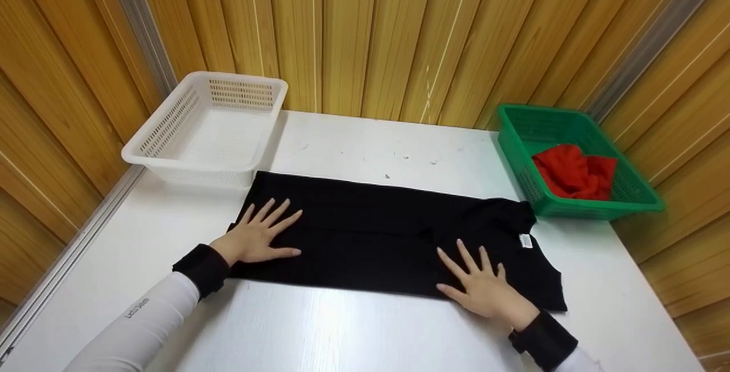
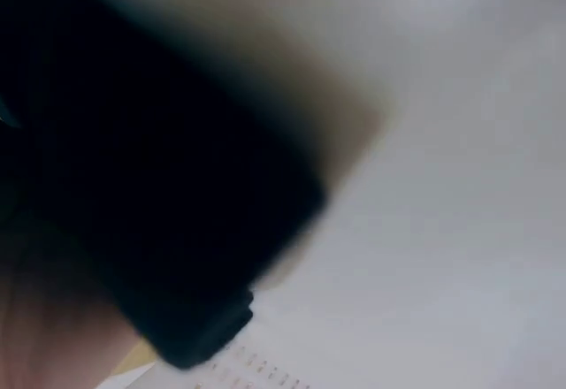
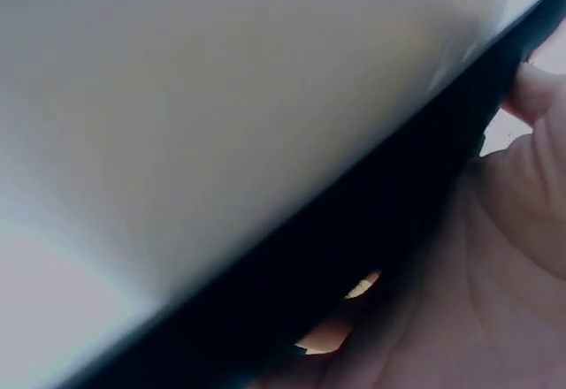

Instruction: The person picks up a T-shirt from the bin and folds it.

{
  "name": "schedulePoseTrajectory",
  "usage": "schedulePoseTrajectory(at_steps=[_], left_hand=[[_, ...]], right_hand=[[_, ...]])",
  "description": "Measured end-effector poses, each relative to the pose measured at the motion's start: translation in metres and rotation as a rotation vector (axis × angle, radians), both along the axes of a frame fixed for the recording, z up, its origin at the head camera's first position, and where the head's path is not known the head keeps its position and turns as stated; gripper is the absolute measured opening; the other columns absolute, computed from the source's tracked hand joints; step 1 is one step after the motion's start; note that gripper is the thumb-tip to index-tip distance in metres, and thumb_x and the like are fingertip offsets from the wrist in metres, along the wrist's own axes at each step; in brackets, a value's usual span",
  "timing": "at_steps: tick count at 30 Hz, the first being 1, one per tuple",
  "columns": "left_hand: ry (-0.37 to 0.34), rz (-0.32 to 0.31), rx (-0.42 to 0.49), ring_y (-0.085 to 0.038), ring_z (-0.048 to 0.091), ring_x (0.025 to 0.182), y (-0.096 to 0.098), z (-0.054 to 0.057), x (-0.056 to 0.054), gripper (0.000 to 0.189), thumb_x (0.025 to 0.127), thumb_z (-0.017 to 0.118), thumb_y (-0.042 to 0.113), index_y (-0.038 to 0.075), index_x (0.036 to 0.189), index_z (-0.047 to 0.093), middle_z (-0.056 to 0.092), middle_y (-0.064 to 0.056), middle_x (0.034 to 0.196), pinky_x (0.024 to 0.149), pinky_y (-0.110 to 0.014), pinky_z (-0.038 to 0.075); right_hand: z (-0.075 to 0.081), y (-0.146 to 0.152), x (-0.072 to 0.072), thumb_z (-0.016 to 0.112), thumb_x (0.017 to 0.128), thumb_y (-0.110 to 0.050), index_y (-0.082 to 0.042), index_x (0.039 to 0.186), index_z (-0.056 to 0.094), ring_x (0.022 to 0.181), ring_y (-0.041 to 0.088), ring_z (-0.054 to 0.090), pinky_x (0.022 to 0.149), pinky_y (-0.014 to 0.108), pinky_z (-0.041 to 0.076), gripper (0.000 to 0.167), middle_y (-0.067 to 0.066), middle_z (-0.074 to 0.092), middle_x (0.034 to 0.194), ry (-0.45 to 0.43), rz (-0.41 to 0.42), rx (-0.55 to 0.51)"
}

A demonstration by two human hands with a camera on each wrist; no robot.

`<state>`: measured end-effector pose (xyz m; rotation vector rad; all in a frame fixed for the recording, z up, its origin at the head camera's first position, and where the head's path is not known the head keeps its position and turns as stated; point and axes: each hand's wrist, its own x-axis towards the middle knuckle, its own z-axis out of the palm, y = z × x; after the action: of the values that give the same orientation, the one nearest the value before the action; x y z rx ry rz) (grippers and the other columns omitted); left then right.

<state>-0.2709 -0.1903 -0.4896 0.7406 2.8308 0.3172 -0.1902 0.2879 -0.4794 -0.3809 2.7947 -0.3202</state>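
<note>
A black shirt (image 1: pixel 365 229) lies folded lengthwise across the white table, with its neckline and a small white label (image 1: pixel 525 241) at the right end. My left hand (image 1: pixel 256 239) rests on the shirt's left end, fingers spread. Near the collar end, my right hand (image 1: pixel 485 289) lies on the cloth with straight, spread fingers. In the right wrist view the palm (image 3: pixel 504 256) shows beside the dark cloth (image 3: pixel 292 256). The left wrist view is blurred; a dark shape (image 2: pixel 177 168) fills much of it and hides the fingers.
A white basket (image 1: pixel 199 164) stands at the back left of the table (image 1: pixel 319 332). At the back right, a green basket (image 1: pixel 593 207) holds a red cloth (image 1: pixel 573 172). Wood-patterned walls (image 1: pixel 365 35) enclose the table's back and sides.
</note>
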Motion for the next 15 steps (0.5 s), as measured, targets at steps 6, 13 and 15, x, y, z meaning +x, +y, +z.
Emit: schedulePoseTrajectory(at_steps=[6, 13, 15], left_hand=[[-0.019, 0.009, -0.037, -0.046, 0.007, 0.161, 0.001, 0.001, -0.004, 0.087, 0.096, 0.050, 0.070, 0.027, 0.165, 0.020, 0.011, -0.013, 0.175, 0.126, -0.072, 0.005], [-0.034, 0.022, -0.069, -0.046, 0.005, 0.161, 0.007, 0.006, -0.019, 0.088, 0.097, 0.047, 0.071, 0.026, 0.166, 0.017, 0.008, -0.014, 0.175, 0.126, -0.072, 0.004], [-0.046, 0.030, -0.081, -0.046, 0.004, 0.161, 0.008, 0.007, -0.024, 0.088, 0.097, 0.045, 0.072, 0.026, 0.166, 0.015, 0.006, -0.014, 0.175, 0.126, -0.072, 0.004]], right_hand=[[0.004, -0.001, -0.008, 0.046, 0.102, -0.063, -0.027, 0.164, 0.025, 0.149, 0.068, 0.006, 0.106, 0.091, 0.014, 0.075, 0.022, 0.006, 0.173, -0.037, 0.013, 0.013], [0.004, 0.004, -0.032, 0.045, 0.102, -0.063, -0.027, 0.164, 0.023, 0.151, 0.067, 0.002, 0.108, 0.091, 0.010, 0.075, 0.021, 0.003, 0.173, -0.047, 0.021, 0.014], [0.004, 0.005, -0.041, 0.045, 0.102, -0.062, -0.027, 0.164, 0.022, 0.151, 0.067, 0.000, 0.108, 0.090, 0.008, 0.075, 0.021, 0.002, 0.174, -0.058, 0.026, 0.009]])
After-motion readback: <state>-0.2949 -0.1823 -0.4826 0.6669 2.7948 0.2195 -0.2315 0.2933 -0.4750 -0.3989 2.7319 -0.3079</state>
